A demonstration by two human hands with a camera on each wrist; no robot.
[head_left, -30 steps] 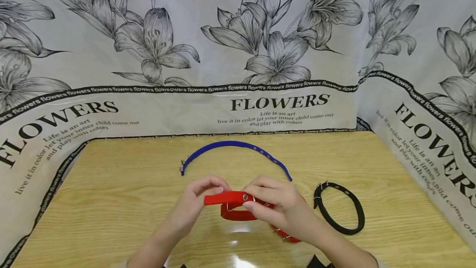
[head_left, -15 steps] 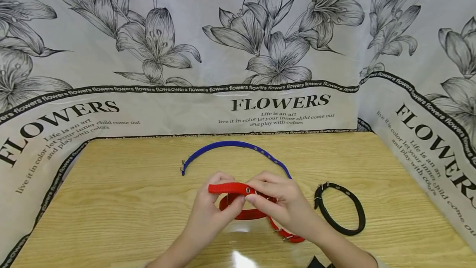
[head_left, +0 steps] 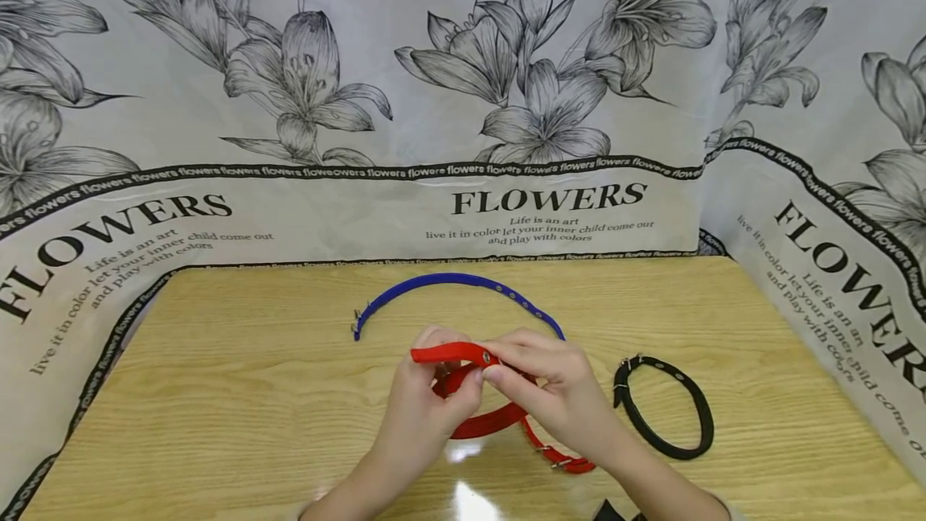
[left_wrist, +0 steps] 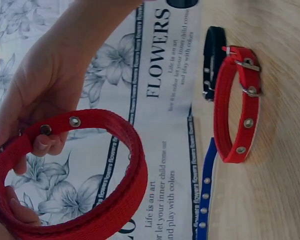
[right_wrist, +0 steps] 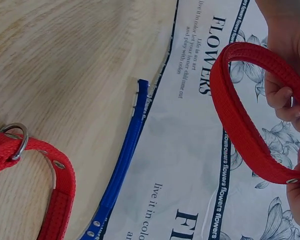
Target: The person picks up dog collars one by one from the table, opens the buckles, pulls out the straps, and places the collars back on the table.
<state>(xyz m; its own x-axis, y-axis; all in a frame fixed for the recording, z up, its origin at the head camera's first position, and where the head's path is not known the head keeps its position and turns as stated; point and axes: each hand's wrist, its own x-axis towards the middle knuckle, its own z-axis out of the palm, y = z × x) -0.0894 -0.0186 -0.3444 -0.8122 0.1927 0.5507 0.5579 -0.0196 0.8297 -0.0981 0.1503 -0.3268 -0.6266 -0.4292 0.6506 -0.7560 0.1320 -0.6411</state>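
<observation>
Between my two hands is a red collar [head_left: 483, 424], bent into a loop over the table. My left hand [head_left: 427, 400] pinches it near the buckle, thumb towards the eyelet. My right hand [head_left: 557, 380] pinches the strap just right of that eyelet, its fingertips close to the left thumb. The left wrist view shows the loop [left_wrist: 135, 185] with metal eyelets in the strap; the buckle is mostly hidden by fingers. A second red collar [head_left: 560, 458], fastened in a ring, lies on the table below my right hand.
A blue collar [head_left: 441, 280] lies unfastened in an arc behind the hands. To the right a black collar [head_left: 698, 404] forms a ring. The wooden table [head_left: 217, 392] ends at a flower-printed cloth [head_left: 347, 219]. Something dark [head_left: 611, 511] shows at the bottom edge.
My left hand has moved right and up, its thumb now at the strap beside the right fingertips. The held strap end has risen slightly, and the loop below has shifted.
</observation>
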